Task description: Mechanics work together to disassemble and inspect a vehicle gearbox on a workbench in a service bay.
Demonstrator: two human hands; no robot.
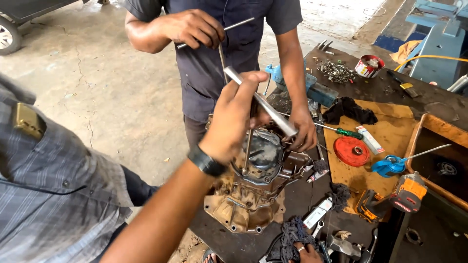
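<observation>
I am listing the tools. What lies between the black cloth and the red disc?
A green-handled screwdriver lies there, seen in the head view.

red disc, orange drill, tin

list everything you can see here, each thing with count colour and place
metal housing: 1, brown and grey, bench edge, centre
T-handle wrench: 1, silver, standing on the housing
second T-handle wrench: 1, silver, in a co-worker's hand, top
red disc: 1, on the tan board
screwdriver: 1, green handle, above the disc
cordless drill: 1, orange and black, right
blue funnel: 1, beside the disc
black rag: 1, on the board's top edge
blue vise: 1, behind the housing
tin: 1, red and white, far end of bench
left hand: 1, grip on the wrench bar
right hand: not in view
</observation>
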